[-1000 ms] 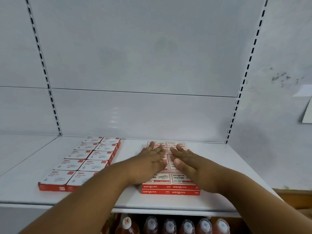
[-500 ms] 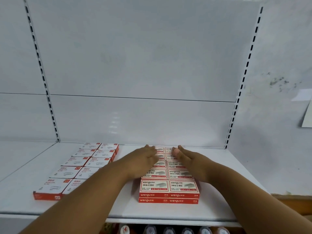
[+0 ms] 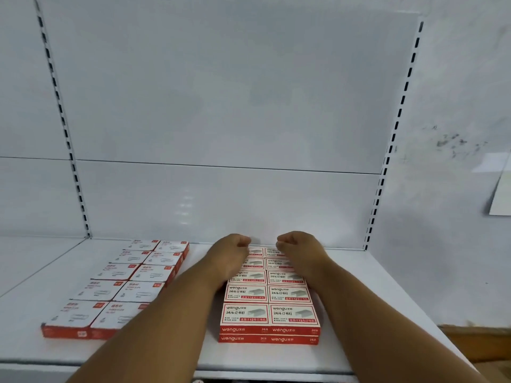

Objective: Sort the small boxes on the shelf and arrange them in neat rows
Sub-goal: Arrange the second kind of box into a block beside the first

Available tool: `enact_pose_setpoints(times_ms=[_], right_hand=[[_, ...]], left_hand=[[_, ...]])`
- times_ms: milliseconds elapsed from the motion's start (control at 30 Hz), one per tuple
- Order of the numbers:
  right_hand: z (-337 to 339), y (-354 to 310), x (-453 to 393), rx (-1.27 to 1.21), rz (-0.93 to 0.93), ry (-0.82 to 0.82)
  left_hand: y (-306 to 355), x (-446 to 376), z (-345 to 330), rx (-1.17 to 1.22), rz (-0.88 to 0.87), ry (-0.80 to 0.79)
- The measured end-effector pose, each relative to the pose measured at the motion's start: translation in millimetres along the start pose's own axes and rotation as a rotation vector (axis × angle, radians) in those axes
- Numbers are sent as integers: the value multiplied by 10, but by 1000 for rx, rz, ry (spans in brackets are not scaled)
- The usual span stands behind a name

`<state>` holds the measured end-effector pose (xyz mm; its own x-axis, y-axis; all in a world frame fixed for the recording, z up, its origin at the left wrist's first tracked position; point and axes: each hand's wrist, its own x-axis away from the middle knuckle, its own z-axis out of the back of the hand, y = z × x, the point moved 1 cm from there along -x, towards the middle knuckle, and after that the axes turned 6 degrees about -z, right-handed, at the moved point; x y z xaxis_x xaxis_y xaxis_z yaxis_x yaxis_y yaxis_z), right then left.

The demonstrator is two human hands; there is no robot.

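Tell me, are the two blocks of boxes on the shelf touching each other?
Apart. The head view shows a strip of bare white shelf between the paper clip boxes on the left and the staple boxes on the right, partly crossed by the left forearm.

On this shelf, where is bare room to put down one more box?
Bare shelf lies right of the staple boxes, and left of the paper clip boxes. The strip between the two blocks is narrow, crossed by the left forearm.

Back panel (image 3: 226,203) blocks passage just beyond the fingers (image 3: 243,240); staple boxes (image 3: 269,313) lie beneath them, clip boxes (image 3: 121,288) left, with bare shelf (image 3: 359,286) open to the right.
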<state>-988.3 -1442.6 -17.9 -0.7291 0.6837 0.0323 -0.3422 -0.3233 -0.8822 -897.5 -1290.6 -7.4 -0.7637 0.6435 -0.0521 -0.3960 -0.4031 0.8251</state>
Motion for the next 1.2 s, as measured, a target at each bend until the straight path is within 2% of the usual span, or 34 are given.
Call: enact_pose_setpoints(times_ms=[267, 533, 733, 867, 1000, 1100, 1200], right_hand=[[-41, -2, -7, 93, 23, -71], [-64, 9, -25, 140, 56, -38], [-14, 36, -33, -195, -59, -43], [-2, 72, -36, -248, -63, -2], [-4, 62, -23, -137, -15, 20], [7, 38, 0, -86, -10, 7], [20, 27, 33, -33, 9, -13]], left_hand=[[-20, -61, -62, -79, -40, -33], [-48, -72, -82, -36, -35, 3], [-51, -68, -76, 96, -3, 5], [-92, -70, -38, 187, 45, 37], [-144, -126, -21, 84, 28, 85], [-119, -126, -7, -63, -7, 48], [-109, -136, -6, -64, 2, 71]])
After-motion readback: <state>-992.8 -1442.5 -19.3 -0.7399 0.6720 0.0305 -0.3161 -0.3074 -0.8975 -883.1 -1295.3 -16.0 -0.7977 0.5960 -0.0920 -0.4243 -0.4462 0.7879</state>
